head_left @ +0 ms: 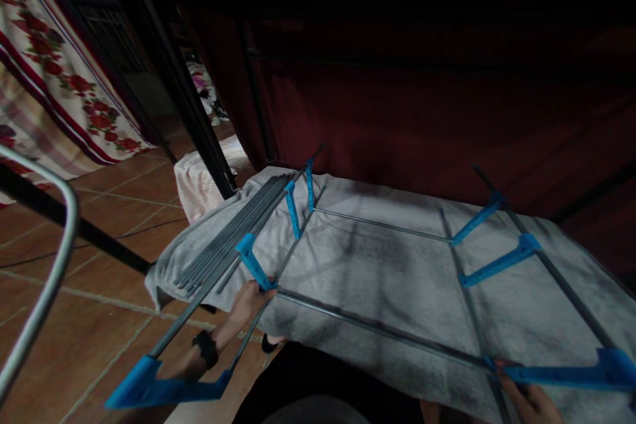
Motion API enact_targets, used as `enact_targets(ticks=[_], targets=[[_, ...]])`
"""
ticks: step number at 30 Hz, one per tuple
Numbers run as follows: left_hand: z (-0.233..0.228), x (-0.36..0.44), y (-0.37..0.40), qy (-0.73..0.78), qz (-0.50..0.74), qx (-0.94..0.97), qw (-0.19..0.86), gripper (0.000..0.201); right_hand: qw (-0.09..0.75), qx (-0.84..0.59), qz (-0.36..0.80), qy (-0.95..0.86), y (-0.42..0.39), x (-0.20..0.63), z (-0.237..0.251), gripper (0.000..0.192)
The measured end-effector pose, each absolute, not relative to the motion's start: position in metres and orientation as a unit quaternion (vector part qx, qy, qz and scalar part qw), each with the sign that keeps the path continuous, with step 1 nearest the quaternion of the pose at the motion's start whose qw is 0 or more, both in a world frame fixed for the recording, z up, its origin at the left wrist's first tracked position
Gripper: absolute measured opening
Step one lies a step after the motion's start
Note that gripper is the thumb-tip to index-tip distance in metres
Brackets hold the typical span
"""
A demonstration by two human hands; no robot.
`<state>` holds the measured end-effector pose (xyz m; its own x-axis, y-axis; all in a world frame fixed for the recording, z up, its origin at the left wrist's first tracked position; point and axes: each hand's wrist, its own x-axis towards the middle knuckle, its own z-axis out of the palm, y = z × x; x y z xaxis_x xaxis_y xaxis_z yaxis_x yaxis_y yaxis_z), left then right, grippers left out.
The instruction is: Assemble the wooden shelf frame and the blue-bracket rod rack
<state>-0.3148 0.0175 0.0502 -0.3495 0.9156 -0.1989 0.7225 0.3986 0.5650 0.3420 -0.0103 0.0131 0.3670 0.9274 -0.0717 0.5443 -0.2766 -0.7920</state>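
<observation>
A partly built rack of grey metal tubes and blue plastic brackets lies across the grey cloth. My left hand [248, 301], with a black watch on the wrist, is closed around the lower end of a blue bracket [254, 266] where a crossbar [372, 326] joins the left side. At the crossbar's other end, my right hand [529, 401] grips a long blue bracket [561, 376] near its joint, its fingers partly cut off by the frame's bottom edge. Another blue bracket [169, 389] sticks out at lower left, and more sit along both side tubes.
Several loose grey tubes [236, 232] lie in a row on the grey cloth [387, 265]. A dark post [186, 93] stands at left, beside a bent metal tube [62, 258] close to the camera. A dark red curtain [397, 112] hangs behind. Brown tiles [94, 318] cover the floor.
</observation>
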Motion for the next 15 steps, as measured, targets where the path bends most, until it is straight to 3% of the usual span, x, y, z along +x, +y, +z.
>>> enact_targets(ticks=[15], targets=[[0.053, -0.312, 0.024, 0.792, 0.163, 0.546, 0.219, 0.041, 0.368, -0.742, 0.279, -0.487, -0.003, 0.322, 0.021, 0.059]])
